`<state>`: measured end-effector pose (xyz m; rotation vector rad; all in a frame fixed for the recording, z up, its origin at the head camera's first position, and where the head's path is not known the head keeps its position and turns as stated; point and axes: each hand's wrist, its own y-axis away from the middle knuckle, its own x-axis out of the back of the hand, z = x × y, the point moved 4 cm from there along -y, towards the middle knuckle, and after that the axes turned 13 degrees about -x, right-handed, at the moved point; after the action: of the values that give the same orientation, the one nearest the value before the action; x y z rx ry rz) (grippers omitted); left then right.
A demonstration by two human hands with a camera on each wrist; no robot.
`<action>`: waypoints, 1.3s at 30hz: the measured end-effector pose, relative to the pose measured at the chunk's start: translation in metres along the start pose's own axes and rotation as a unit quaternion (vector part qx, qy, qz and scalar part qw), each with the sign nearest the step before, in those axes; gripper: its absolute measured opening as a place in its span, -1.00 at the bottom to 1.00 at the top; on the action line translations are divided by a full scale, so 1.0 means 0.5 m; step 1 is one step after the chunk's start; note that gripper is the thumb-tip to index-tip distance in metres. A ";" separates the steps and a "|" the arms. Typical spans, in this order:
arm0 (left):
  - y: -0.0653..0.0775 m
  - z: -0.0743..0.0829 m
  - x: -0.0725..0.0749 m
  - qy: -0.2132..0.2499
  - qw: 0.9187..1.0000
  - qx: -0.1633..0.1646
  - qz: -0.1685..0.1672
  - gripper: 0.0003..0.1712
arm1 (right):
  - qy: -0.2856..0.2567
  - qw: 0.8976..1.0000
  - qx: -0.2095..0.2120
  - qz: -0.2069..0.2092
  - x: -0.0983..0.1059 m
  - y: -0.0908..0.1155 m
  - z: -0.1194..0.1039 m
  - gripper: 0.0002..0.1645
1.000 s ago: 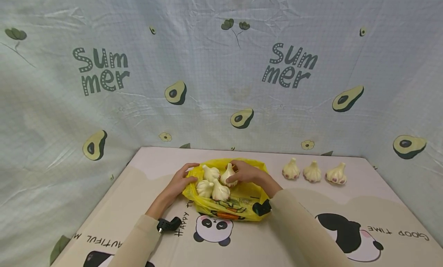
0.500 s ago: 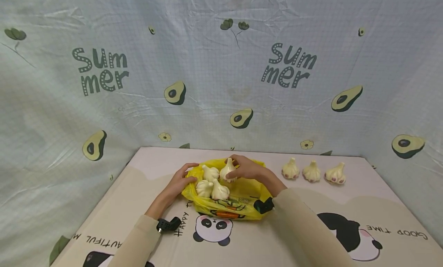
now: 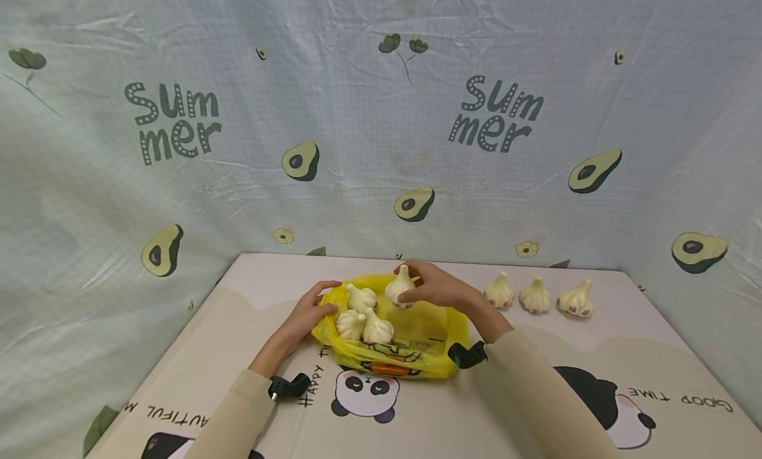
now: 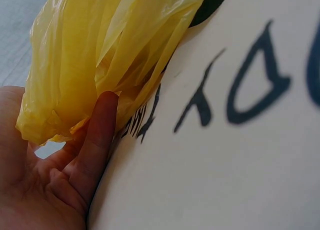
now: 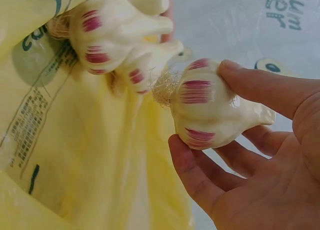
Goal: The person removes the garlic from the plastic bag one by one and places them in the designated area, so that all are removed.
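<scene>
A yellow plastic bag (image 3: 425, 323) lies spread open at mid-table. Several white garlic bulbs (image 3: 361, 299) sit grouped in its left part. My left hand (image 3: 309, 308) holds the bag's left edge, the plastic between thumb and fingers; the left wrist view shows a finger (image 4: 102, 120) against the bunched yellow film (image 4: 120, 35). With thumb and fingertips my right hand (image 3: 437, 286) grips another garlic bulb (image 3: 401, 287) above the bag's far right part. In the right wrist view this bulb (image 5: 200, 105) shows purple streaks and a tuft of roots.
Three more garlic bulbs (image 3: 538, 296) stand in a row on the table to the right of the bag. The tabletop (image 3: 411, 422) carries panda prints and lettering. Behind it hangs a pale avocado-print sheet (image 3: 357, 115).
My right hand has lifted its garlic bulb up from beside the others in the bag and shifted it slightly right. The left hand has stayed at the bag's edge.
</scene>
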<state>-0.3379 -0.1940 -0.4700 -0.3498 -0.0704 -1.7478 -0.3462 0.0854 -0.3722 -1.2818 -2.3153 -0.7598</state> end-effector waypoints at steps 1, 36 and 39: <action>0.000 -0.001 0.000 -0.002 1.000 0.000 0.000 -0.36 | -0.003 1.000 0.004 -0.001 0.003 0.004 0.000 -0.27; -0.003 -0.006 -0.001 -0.003 1.000 0.005 0.004 -0.38 | -0.036 0.996 0.047 0.070 0.095 0.136 0.067 -0.37; -0.003 -0.006 0.001 -0.008 1.000 0.003 0.005 -0.37 | -0.032 0.995 0.056 0.077 0.102 0.145 0.078 -0.38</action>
<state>-0.3401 -0.1946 -0.4724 -0.3580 -0.0852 -1.7353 -0.3128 0.1744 -0.3539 -1.4335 -2.2418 -0.5376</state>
